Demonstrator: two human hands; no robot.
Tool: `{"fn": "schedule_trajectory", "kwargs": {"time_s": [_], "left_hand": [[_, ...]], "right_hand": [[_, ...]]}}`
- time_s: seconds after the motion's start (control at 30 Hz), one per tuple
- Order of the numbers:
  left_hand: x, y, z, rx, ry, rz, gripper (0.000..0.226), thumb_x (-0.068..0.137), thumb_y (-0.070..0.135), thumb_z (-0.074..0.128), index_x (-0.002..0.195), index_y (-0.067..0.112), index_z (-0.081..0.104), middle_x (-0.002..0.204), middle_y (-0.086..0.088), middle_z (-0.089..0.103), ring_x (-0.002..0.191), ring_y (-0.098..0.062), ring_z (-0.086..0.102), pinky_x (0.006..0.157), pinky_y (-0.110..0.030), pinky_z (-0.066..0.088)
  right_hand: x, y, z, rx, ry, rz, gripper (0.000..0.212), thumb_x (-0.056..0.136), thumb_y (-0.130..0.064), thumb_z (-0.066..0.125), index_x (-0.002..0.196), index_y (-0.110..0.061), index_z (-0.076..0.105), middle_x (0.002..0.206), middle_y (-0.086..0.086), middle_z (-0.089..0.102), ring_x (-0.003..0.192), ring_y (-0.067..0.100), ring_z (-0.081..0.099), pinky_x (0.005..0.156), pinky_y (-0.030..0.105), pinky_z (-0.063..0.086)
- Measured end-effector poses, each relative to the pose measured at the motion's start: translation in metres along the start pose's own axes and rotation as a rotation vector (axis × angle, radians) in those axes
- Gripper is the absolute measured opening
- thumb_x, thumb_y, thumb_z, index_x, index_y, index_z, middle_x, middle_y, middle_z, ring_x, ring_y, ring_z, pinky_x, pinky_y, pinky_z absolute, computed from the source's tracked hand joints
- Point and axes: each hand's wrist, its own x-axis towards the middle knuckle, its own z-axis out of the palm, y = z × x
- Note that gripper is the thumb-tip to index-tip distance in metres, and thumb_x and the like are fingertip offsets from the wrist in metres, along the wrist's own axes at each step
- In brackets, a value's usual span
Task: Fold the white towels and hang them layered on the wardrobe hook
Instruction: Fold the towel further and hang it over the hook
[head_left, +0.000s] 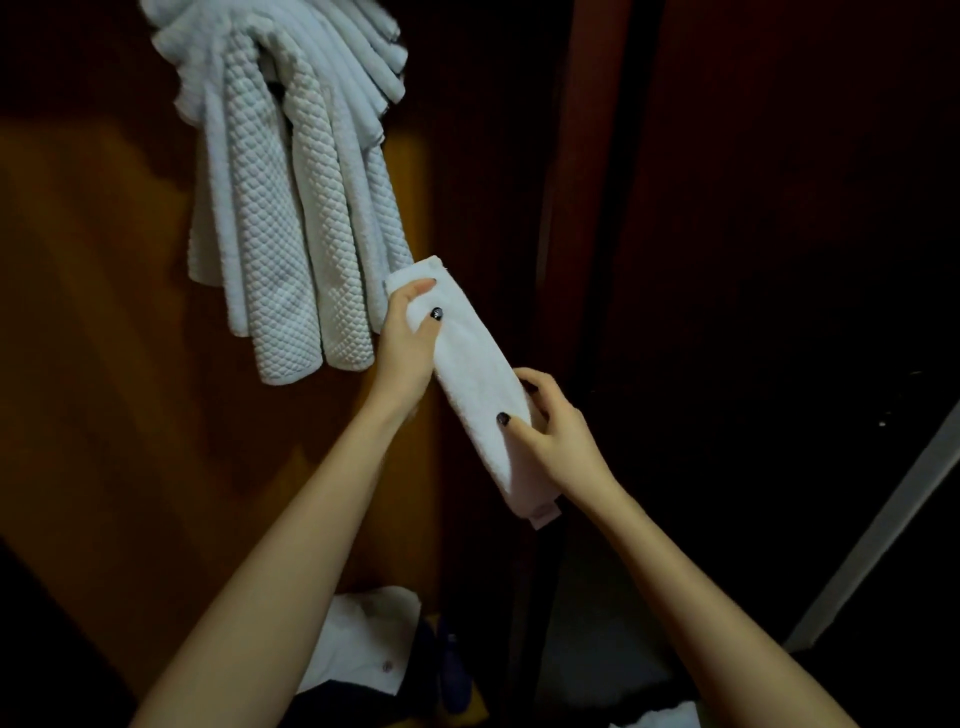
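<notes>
A white towel (475, 379) folded into a long narrow strip slants from upper left to lower right in front of me. My left hand (408, 338) grips its upper end, thumb on top. My right hand (550, 428) holds its lower half from the right, thumb across the cloth. Up at the left, several white towels (291, 208) hang layered in a fan from the top of the brown wardrobe door (93, 312). The hook itself is hidden under them.
A dark wardrobe panel (779, 260) fills the right side, with a pale slanted rail (878, 540) at the lower right. Below, white cloth (363, 644) lies among dark items, and another bit of white cloth (660, 719) shows at the bottom edge.
</notes>
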Motion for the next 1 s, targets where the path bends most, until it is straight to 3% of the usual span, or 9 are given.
{"fn": "schedule_trajectory", "kwargs": {"time_s": [0.07, 0.13, 0.3, 0.4, 0.5, 0.57, 0.7, 0.8, 1.0], "left_hand": [[0.003, -0.001, -0.010, -0.056, 0.061, -0.024, 0.028, 0.099, 0.008, 0.050, 0.121, 0.025, 0.053, 0.128, -0.002, 0.056, 0.107, -0.010, 0.056, 0.081, -0.017, 0.050], [0.007, 0.000, -0.019, -0.074, 0.097, -0.037, 0.028, 0.098, 0.007, 0.050, 0.122, 0.022, 0.054, 0.130, -0.003, 0.056, 0.111, -0.011, 0.057, 0.086, -0.021, 0.051], [0.007, 0.012, -0.046, -0.056, 0.129, -0.046, 0.030, 0.098, 0.008, 0.051, 0.126, 0.018, 0.053, 0.135, -0.009, 0.055, 0.123, -0.023, 0.054, 0.102, -0.047, 0.048], [0.006, 0.018, -0.070, -0.057, 0.177, -0.023, 0.032, 0.098, 0.008, 0.050, 0.128, 0.021, 0.052, 0.133, -0.007, 0.057, 0.121, -0.022, 0.055, 0.099, -0.043, 0.050], [0.004, 0.020, -0.097, -0.065, 0.220, -0.023, 0.031, 0.098, 0.012, 0.050, 0.124, 0.030, 0.053, 0.125, 0.000, 0.058, 0.113, -0.017, 0.059, 0.081, -0.031, 0.057], [0.001, 0.023, -0.112, -0.109, 0.245, -0.006, 0.032, 0.098, 0.009, 0.049, 0.123, 0.029, 0.053, 0.119, 0.006, 0.058, 0.109, -0.012, 0.058, 0.071, -0.019, 0.054], [-0.005, 0.025, -0.137, -0.213, 0.271, -0.012, 0.036, 0.097, 0.004, 0.047, 0.126, 0.024, 0.051, 0.126, -0.001, 0.058, 0.120, -0.020, 0.056, 0.092, -0.032, 0.053], [-0.007, 0.029, -0.151, -0.308, 0.276, -0.023, 0.041, 0.097, -0.001, 0.047, 0.135, 0.013, 0.050, 0.126, -0.006, 0.060, 0.110, -0.015, 0.062, 0.078, -0.023, 0.054], [-0.012, 0.038, -0.159, -0.408, 0.275, -0.037, 0.044, 0.096, -0.001, 0.049, 0.138, 0.010, 0.050, 0.120, -0.004, 0.065, 0.104, -0.013, 0.066, 0.075, -0.021, 0.054]], "right_hand": [[-0.005, 0.001, 0.006, -0.015, 0.005, -0.049, 0.048, 0.092, -0.023, 0.064, 0.137, -0.030, 0.046, 0.121, -0.032, 0.053, 0.110, -0.023, 0.046, 0.087, 0.002, 0.038], [-0.007, 0.001, 0.015, -0.007, -0.004, -0.050, 0.044, 0.091, -0.022, 0.067, 0.131, -0.029, 0.052, 0.127, -0.023, 0.055, 0.114, -0.018, 0.047, 0.092, 0.006, 0.037], [0.001, -0.011, 0.032, 0.025, -0.077, 0.036, 0.027, 0.084, -0.024, 0.077, 0.098, -0.021, 0.054, 0.096, -0.007, 0.059, 0.087, 0.007, 0.054, 0.073, 0.026, 0.041], [0.005, -0.022, 0.041, 0.012, -0.117, -0.005, 0.029, 0.084, -0.023, 0.075, 0.077, -0.012, 0.049, 0.069, -0.001, 0.044, 0.063, 0.008, 0.038, 0.058, 0.031, 0.029], [0.008, -0.035, 0.047, 0.058, -0.109, -0.061, 0.029, 0.089, -0.019, 0.068, 0.072, -0.005, 0.050, 0.065, -0.002, 0.045, 0.061, 0.008, 0.040, 0.056, 0.030, 0.029], [0.008, -0.045, 0.052, 0.078, -0.086, -0.110, 0.031, 0.091, -0.017, 0.063, 0.066, -0.012, 0.047, 0.061, -0.010, 0.042, 0.056, 0.003, 0.037, 0.053, 0.024, 0.028], [0.006, -0.060, 0.069, 0.184, -0.068, -0.119, 0.024, 0.093, -0.018, 0.061, 0.075, -0.007, 0.050, 0.068, -0.001, 0.049, 0.062, 0.012, 0.049, 0.055, 0.034, 0.041], [0.005, -0.065, 0.077, 0.293, -0.059, -0.096, 0.012, 0.091, -0.017, 0.069, 0.088, -0.013, 0.057, 0.086, -0.003, 0.061, 0.074, 0.002, 0.056, 0.063, 0.016, 0.045], [0.005, -0.064, 0.087, 0.468, -0.359, 0.162, 0.029, 0.082, -0.040, 0.071, 0.073, -0.014, 0.062, 0.072, 0.008, 0.060, 0.062, 0.020, 0.055, 0.054, 0.027, 0.037]]}}
